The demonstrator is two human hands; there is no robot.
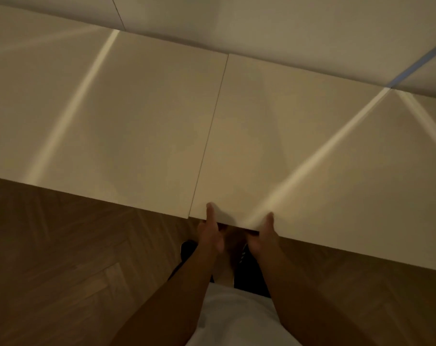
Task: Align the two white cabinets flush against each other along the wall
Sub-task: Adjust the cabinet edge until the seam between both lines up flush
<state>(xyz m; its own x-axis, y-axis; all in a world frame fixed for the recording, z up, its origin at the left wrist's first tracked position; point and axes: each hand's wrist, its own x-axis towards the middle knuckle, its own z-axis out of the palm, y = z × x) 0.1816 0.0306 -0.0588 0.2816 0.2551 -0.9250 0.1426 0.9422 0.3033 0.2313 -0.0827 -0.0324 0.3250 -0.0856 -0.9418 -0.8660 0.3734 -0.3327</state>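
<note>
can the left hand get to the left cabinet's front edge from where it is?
Probably yes: the left hand grips the right cabinet just beside the seam, and nothing blocks the left cabinet.

Dim rm: herringbone wood floor [69,265], pale wall [261,23] w/ light streaks

Two white cabinets stand side by side against a pale wall [286,26], seen from above in dim, warm light. The left cabinet [99,116] and the right cabinet [299,146] meet along a thin dark seam [212,136] — their front edges look nearly level. Both hands grip the right cabinet's front edge just beside the seam: the left hand [210,232] and the right hand [264,237] each lay a thumb on top, fingers hidden beneath. Below lies a herringbone wood floor [74,258].
</note>
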